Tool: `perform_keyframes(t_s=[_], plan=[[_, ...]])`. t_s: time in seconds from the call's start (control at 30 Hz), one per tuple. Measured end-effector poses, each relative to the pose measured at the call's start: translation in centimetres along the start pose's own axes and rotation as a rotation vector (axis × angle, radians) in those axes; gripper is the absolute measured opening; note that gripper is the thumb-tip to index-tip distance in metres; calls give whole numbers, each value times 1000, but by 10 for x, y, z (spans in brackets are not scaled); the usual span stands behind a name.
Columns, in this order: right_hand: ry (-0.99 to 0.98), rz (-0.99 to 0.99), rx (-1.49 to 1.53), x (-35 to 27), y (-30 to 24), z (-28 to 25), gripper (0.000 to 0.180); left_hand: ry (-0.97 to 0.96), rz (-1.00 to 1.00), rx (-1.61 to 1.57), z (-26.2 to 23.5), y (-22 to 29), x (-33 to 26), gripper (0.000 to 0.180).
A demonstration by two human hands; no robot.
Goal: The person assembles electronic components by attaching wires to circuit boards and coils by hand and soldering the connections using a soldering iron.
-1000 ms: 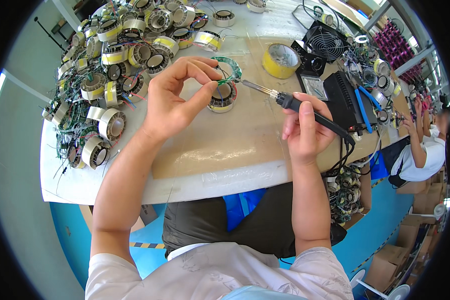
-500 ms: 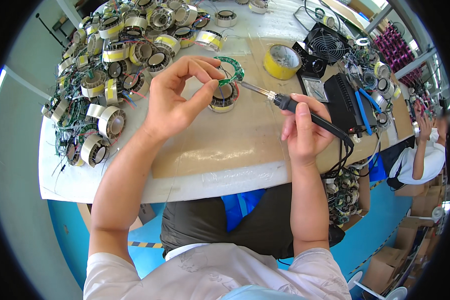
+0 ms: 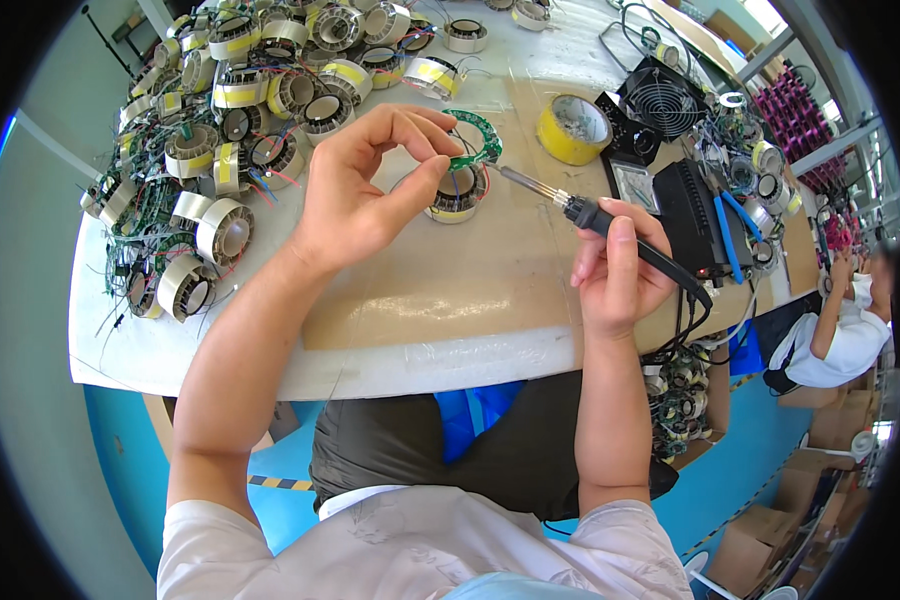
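Observation:
Between thumb and fingers, my left hand [image 3: 375,190] pinches a green ring-shaped circuit board [image 3: 488,135], tilted above the table. Just below the board sits a motor stator [image 3: 457,203], with thin wires running up toward it. My right hand [image 3: 620,265] is closed around the dark handle of a soldering iron [image 3: 592,214]. The iron's tip points left, at the lower right edge of the ring; whether it touches is too fine to tell. Black cable trails from the iron's handle behind my right hand.
Stators with wires and boards [image 3: 240,95] are heaped at the left. Toward the right are a yellow tape roll [image 3: 573,130], a small fan [image 3: 662,97], a black soldering station [image 3: 692,215] and blue-handled pliers [image 3: 727,235]. Another person [image 3: 835,335] sits far right.
The view has shifted slightly. Both hands, the board and the iron sit a little further right in the picture; both grips are unchanged.

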State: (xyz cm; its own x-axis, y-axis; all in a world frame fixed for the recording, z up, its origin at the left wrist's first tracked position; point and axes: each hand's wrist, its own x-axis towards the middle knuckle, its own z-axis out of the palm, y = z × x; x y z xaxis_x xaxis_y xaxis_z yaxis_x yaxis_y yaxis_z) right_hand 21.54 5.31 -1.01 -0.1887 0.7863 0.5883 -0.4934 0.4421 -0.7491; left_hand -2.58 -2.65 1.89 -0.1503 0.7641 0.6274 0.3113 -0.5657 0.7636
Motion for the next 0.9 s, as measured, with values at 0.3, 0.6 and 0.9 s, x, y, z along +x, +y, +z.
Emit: perform_keyframes(t_s=[0.3,0.6,0.9], plan=[[140,-11,-43,3,-2,2,18,-53,-20,-5,-1,2,-1,10],[-51,-332,-1020,22,18,-9,33,1,-22,-62,5,-1,3,9],[491,-161,-684,27,16,-20,29,-29,-37,-62,-2,-1,1,10]])
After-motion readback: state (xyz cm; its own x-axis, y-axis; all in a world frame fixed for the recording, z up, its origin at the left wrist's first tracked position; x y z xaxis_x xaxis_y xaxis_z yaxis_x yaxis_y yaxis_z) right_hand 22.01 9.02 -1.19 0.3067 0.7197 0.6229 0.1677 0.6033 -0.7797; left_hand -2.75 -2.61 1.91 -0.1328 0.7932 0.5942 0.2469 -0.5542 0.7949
